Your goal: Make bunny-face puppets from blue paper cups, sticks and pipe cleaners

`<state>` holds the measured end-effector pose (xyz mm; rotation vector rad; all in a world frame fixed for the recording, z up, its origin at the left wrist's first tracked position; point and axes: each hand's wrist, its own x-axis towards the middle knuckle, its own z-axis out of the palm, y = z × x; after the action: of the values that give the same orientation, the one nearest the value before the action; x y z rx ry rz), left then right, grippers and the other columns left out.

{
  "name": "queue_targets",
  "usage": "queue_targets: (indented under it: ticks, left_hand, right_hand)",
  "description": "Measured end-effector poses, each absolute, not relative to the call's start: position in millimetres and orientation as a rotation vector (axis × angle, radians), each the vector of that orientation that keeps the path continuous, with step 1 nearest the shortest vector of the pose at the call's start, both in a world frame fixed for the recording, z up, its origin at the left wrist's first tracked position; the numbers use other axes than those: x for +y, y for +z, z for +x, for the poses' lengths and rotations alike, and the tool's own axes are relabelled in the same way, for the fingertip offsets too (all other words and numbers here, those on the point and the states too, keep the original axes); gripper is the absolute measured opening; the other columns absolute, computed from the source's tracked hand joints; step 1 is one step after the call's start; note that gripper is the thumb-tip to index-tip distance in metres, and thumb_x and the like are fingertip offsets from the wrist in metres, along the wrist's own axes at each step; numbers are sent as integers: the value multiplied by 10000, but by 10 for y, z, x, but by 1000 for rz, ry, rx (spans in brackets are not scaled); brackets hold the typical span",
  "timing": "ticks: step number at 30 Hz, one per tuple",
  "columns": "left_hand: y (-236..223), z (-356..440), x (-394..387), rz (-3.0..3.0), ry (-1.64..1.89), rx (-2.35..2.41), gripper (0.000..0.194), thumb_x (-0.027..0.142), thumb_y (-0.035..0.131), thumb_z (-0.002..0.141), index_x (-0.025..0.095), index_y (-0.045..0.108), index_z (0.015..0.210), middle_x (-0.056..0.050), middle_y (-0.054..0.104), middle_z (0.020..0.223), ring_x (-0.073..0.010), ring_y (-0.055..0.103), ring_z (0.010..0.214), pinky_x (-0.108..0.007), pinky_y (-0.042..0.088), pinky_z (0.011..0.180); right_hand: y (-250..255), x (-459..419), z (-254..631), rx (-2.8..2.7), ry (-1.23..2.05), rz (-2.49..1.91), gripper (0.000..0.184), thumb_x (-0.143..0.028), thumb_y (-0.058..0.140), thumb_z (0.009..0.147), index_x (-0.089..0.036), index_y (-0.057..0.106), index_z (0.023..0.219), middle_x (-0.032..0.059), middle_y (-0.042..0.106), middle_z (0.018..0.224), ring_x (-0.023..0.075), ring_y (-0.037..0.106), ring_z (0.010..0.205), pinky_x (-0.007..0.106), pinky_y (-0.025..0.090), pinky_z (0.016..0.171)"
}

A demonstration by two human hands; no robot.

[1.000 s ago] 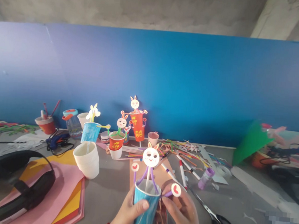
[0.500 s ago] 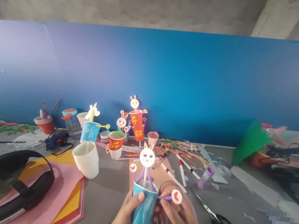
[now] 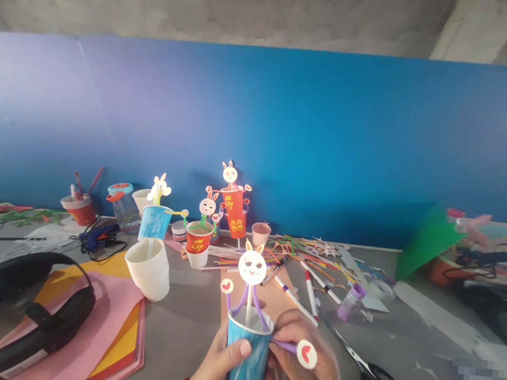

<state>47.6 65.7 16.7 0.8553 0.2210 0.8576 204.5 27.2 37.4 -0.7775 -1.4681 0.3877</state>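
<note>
- Blue cup (image 3: 248, 358) with rabbit head (image 3: 252, 267): about upright, held over near part of brown sheet (image 3: 270, 299).
- Left hand (image 3: 216, 361): wrapped round cup, thumb on near face.
- Right hand (image 3: 299, 378): pinching purple arm (image 3: 284, 345) beside cup; heart disc (image 3: 307, 354) on its end.
- Scissors (image 3: 367, 370): right of sheet.
- White cup stack (image 3: 151, 273): left of sheet.

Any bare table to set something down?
Yes: grey table between paper stack, white cups and left hand. Also between scissors and white paper, bar some scraps. Crowded: towards the back, with strips, markers, rabbit figures.
</note>
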Motion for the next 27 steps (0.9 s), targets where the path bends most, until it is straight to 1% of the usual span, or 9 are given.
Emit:
queue_targets:
  ticks: [4,7,11,14,19,23,27]
  left_hand:
    - [220,403,666,828,796,265,520,395,673,865,191,521,1319,-80,734,826,-229,724,710,-322,555,681]
    - [228,370,682,812,791,246,453,366,660,877,183,548,1277,-74,730,821,-231,728,732,-323,557,696]
    - [220,372,697,816,799,218,446,334,664,874,185,547,1278,-68,732,811,-236,733,760,-332,560,728]
    - [223,375,704,815,803,218,447,327,671,868,192,551,1277,-78,742,857,-237,735,777,-332,560,744]
    - [211,366,709,794,790,248,479,346,679,859,183,545,1289,-106,747,938,-253,735,824,-345,557,759]
    - [198,368,701,782,791,270,486,392,675,864,182,549,1283,-105,748,922,-244,734,802,-326,557,733]
    - [238,382,681,803,829,263,544,376,722,830,184,540,1305,-94,742,899,-244,730,799,-318,562,729]
  right_hand:
    - [370,275,2063,-1508,282,-760,189,-68,656,854,-239,682,931,28,672,876,180,676,797,255,551,707]
    - [342,278,2076,-1529,300,-743,173,-83,638,875,-237,677,944,28,664,874,177,677,784,258,551,701]
    - [339,264,2083,-1513,396,-742,112,-125,631,898,-231,670,896,26,644,856,172,675,750,251,552,657]
    - [354,259,2083,-1512,435,-750,87,-151,632,906,-226,669,883,26,642,833,174,670,740,248,550,644]
    - [350,272,2101,-1565,346,-736,123,-118,619,904,-224,674,934,40,665,839,195,670,787,276,551,688]
    - [328,268,2114,-1574,369,-737,176,-86,602,901,-234,669,969,48,666,889,200,674,800,295,549,711]
    - [350,251,2106,-1542,442,-768,109,-135,610,909,-224,672,902,46,661,854,201,674,770,283,546,674]
